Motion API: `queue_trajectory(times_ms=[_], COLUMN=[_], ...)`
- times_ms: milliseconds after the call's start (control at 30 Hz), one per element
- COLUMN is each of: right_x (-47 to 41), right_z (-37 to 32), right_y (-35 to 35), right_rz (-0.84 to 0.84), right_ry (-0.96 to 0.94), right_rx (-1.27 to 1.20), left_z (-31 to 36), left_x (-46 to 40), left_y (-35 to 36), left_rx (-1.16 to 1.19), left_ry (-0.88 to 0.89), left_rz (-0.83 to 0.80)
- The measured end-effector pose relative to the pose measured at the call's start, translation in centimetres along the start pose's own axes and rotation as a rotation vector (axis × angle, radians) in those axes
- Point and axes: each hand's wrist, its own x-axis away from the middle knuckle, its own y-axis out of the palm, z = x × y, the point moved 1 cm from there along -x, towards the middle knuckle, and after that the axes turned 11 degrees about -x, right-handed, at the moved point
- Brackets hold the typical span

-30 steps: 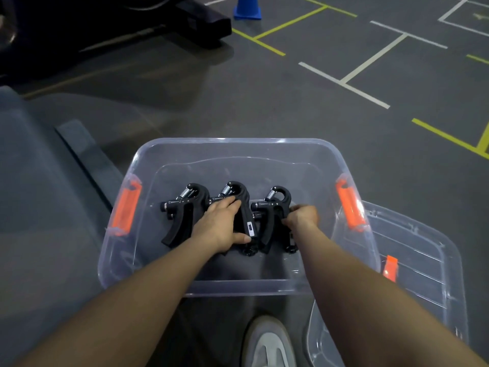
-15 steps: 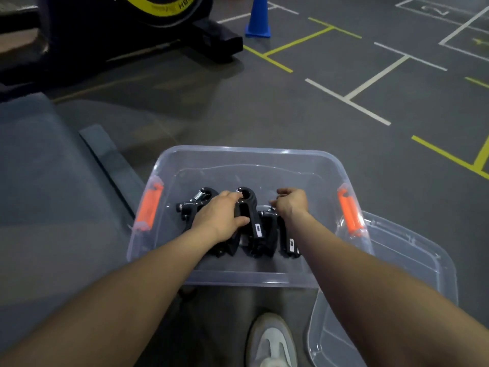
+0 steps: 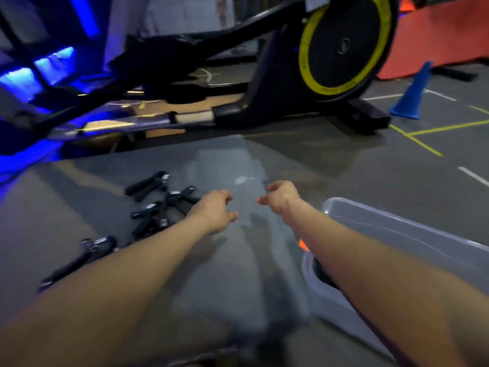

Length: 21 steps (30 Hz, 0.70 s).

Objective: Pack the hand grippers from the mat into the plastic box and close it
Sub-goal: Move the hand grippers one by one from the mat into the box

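Note:
Several black hand grippers (image 3: 158,202) lie in a loose heap on the grey mat (image 3: 225,260), left of centre; one more hand gripper (image 3: 76,260) lies nearer, at the left. My left hand (image 3: 215,210) hovers over the mat just right of the heap, fingers loosely curled, holding nothing. My right hand (image 3: 280,196) hangs beside it, also loosely curled around nothing. The clear plastic box (image 3: 397,234) with an orange latch (image 3: 301,245) stands at the right, partly hidden behind my right forearm. The frame is motion-blurred.
An exercise machine with a yellow-ringed flywheel (image 3: 341,46) stands behind the mat. A blue cone (image 3: 411,94) and an orange mat (image 3: 436,38) are at the back right. Painted lines cross the grey floor at the right.
Both hands left the grippers in the box and swung left over the mat. The view turned left and up, so the box now sits at the right edge.

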Motion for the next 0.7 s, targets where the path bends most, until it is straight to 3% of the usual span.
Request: queue_trajectory(times_ms=[367,700], right_x=[5.2,6.6], right_z=[-1.7,4.5], right_y=[21.1,28.2], right_rz=[-0.359,-0.452], right_ry=[-0.08,-0.018], right_rx=[0.224,0.339], left_z=[-20.3,-27.2], left_x=[11.1,14.2], left_y=[-1.2,3.3], left_rx=[0.048,0.037], left_ry=[-0.431,-0.628], left_rz=[0.076,0.035])
